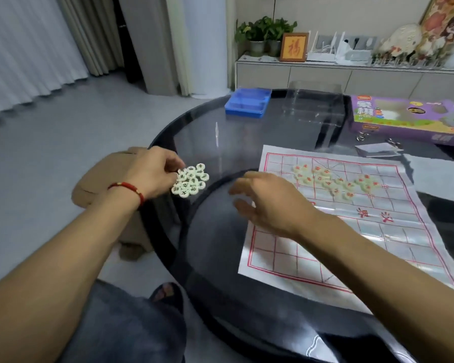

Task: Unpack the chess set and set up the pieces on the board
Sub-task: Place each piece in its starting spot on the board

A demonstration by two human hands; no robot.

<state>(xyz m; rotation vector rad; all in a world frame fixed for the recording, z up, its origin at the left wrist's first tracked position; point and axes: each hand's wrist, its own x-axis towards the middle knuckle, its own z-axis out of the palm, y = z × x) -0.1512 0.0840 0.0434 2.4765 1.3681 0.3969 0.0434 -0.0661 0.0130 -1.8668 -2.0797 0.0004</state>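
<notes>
A thin white Chinese chess board sheet (325, 247) with red grid lines lies on the dark glass table. A loose heap of round pale pieces with red characters (333, 180) sits on its far half. A second cluster, pale pieces with black characters (192, 180), lies on the glass near the table's left rim. My left hand (152, 174), a red cord on its wrist, touches that cluster's left side with its fingertips. My right hand (268, 203) hovers over the board's left edge, fingers spread and blurred, nothing in it.
At the back of the table stand a blue plastic tray (247, 103), a clear plastic lid (313, 106) and the purple chess set box (409, 116). The round table rim (165, 242) curves close to my knees. A tan stool (102, 179) stands left of the table.
</notes>
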